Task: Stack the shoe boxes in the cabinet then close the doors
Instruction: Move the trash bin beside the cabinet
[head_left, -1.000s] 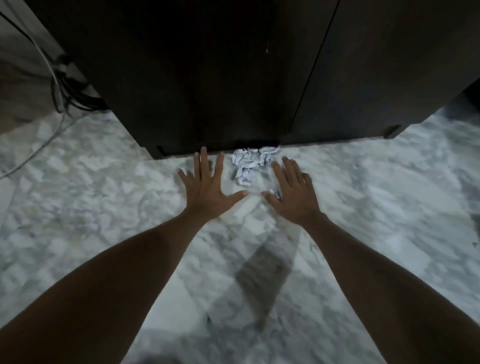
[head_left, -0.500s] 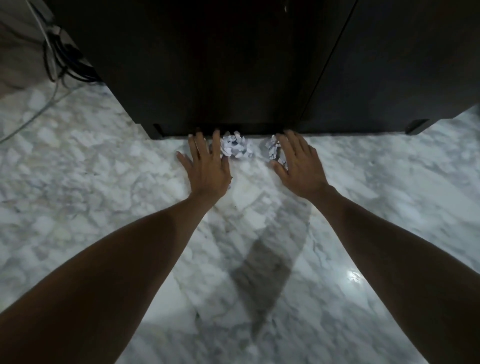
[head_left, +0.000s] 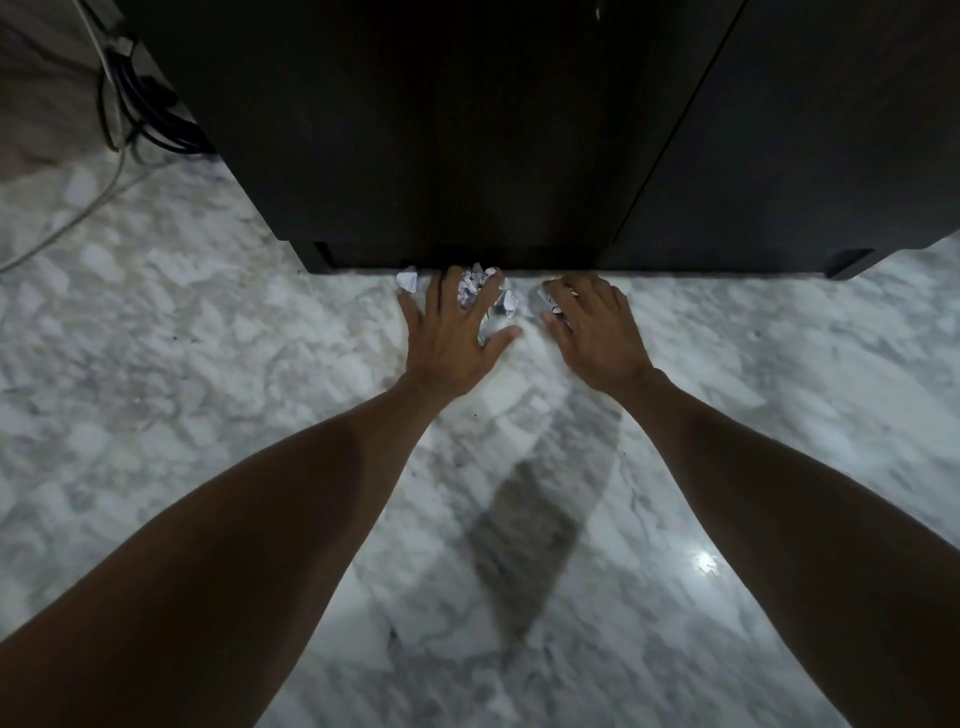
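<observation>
Head view: the dark cabinet (head_left: 519, 130) stands shut at the far edge of the marble floor (head_left: 208, 415); you see no shoe boxes, presumably inside, light and stiff. Your left hand (head_left: 452, 343) spreads flat over crumpled paper (head_left: 480, 291); your right hand (head_left: 597, 332) curls on another scrap, mostly hidden.

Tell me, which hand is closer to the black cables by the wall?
Left. The left hand is nearer the cables; the right hand lies beyond it, farther away.
</observation>
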